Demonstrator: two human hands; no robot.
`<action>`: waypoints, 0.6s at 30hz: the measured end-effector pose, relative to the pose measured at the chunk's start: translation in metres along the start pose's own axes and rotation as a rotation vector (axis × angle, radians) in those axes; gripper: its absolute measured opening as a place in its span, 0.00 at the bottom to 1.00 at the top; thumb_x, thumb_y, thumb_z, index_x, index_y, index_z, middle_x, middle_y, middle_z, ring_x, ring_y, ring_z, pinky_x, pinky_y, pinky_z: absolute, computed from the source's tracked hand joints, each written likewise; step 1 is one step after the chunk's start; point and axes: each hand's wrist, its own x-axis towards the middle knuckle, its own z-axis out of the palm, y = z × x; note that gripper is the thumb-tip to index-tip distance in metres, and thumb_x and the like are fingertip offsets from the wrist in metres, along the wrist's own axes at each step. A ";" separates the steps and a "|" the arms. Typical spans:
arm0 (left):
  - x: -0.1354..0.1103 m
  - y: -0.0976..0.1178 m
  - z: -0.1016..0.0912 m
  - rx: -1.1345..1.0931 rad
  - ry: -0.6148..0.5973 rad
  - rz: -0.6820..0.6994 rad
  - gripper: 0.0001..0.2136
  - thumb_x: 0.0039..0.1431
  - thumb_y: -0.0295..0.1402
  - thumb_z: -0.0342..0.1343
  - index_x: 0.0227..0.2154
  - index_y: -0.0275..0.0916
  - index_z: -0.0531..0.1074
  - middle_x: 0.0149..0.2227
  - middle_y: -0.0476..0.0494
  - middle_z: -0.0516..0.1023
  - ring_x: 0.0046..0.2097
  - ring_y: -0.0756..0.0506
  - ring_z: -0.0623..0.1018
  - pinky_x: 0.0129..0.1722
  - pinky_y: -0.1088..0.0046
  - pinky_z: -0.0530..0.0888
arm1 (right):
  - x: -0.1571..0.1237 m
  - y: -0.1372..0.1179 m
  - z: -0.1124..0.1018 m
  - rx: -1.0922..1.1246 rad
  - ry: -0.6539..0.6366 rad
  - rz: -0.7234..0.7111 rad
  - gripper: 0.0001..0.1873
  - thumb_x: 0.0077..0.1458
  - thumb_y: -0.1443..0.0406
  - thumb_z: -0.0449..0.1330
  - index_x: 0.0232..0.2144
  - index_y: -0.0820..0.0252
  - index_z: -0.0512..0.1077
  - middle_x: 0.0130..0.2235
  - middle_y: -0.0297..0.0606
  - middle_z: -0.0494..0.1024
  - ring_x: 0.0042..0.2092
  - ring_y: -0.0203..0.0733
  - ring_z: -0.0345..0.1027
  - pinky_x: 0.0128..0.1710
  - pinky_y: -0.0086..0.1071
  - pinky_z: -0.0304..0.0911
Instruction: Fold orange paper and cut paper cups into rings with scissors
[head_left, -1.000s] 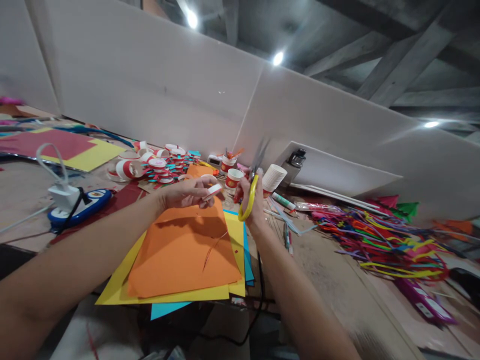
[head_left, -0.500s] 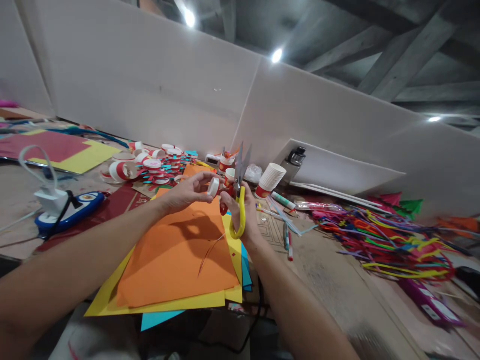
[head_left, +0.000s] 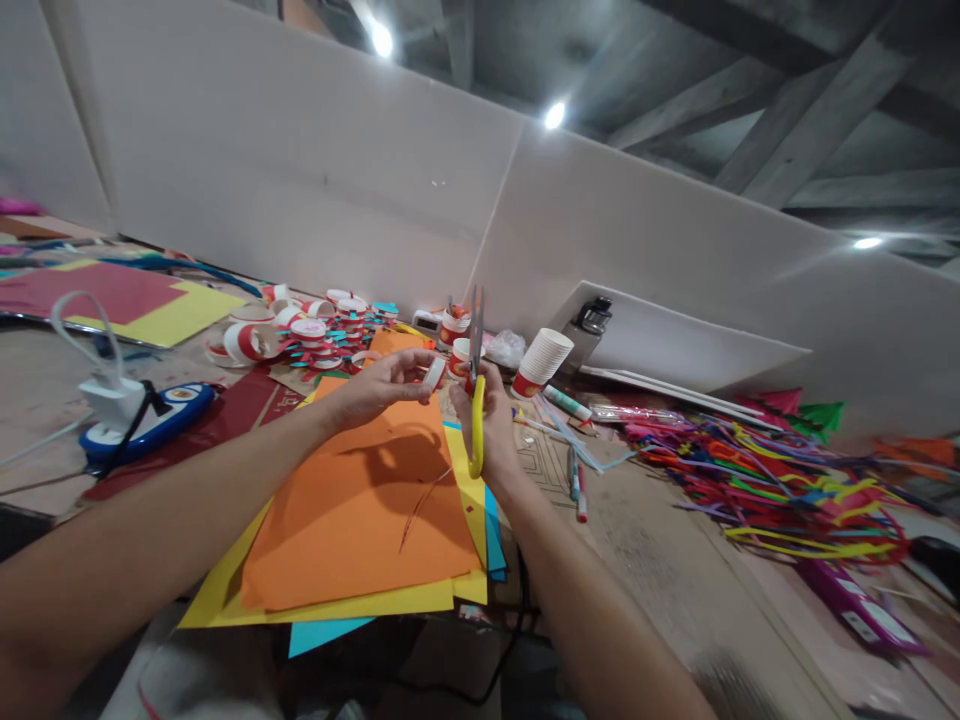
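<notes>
Between the fingertips of my left hand point(head_left: 391, 382) is a small white-and-red paper cup piece point(head_left: 434, 374), like a short ring cut from a cup. My right hand point(head_left: 495, 425) grips scissors point(head_left: 478, 430) with yellow handles, their metal blades pointing up and away. The two hands are close together above a stack of orange paper point(head_left: 360, 530), with yellow paper point(head_left: 352, 612) and blue sheets under it. A red-and-white paper cup point(head_left: 460, 352) stands just behind the scissors, partly hidden by them.
Several cut cup pieces point(head_left: 251, 342) crowd the back left. A tilted stack of paper cups point(head_left: 541, 362) and a glue stick point(head_left: 568, 402) are to the right, before a pile of colourful pipe cleaners point(head_left: 810, 490). A blue power strip point(head_left: 150, 420) lies left.
The scissors have turned so their handles and blades show more edge-on. My left hand has shifted slightly right with the cup piece; the red bit by my right thumb no longer shows.
</notes>
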 end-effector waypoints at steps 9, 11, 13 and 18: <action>-0.001 0.009 -0.002 -0.281 0.025 0.031 0.17 0.56 0.32 0.60 0.49 0.39 0.72 0.42 0.40 0.76 0.38 0.46 0.77 0.31 0.74 0.70 | 0.004 0.019 -0.018 -0.502 -0.018 -0.242 0.19 0.54 0.66 0.57 0.50 0.56 0.67 0.40 0.39 0.69 0.37 0.40 0.63 0.40 0.35 0.64; -0.001 0.011 -0.002 -0.329 0.035 0.020 0.16 0.57 0.34 0.59 0.48 0.39 0.71 0.40 0.41 0.76 0.37 0.45 0.78 0.28 0.75 0.70 | 0.004 0.020 -0.023 -0.651 -0.019 -0.291 0.20 0.54 0.66 0.57 0.51 0.57 0.66 0.39 0.39 0.68 0.35 0.40 0.62 0.37 0.34 0.63; -0.001 0.012 -0.002 -0.376 0.048 -0.007 0.14 0.59 0.37 0.57 0.46 0.38 0.71 0.37 0.42 0.76 0.34 0.45 0.79 0.26 0.75 0.70 | 0.004 0.021 -0.027 -0.782 -0.028 -0.321 0.21 0.55 0.66 0.56 0.52 0.58 0.66 0.39 0.40 0.67 0.36 0.41 0.62 0.37 0.34 0.62; 0.000 0.011 -0.002 -0.459 0.089 -0.048 0.16 0.60 0.44 0.55 0.44 0.37 0.70 0.33 0.43 0.78 0.29 0.46 0.78 0.23 0.75 0.70 | 0.006 0.024 -0.031 -0.962 -0.041 -0.331 0.20 0.55 0.65 0.55 0.51 0.58 0.66 0.40 0.42 0.67 0.37 0.43 0.63 0.36 0.33 0.62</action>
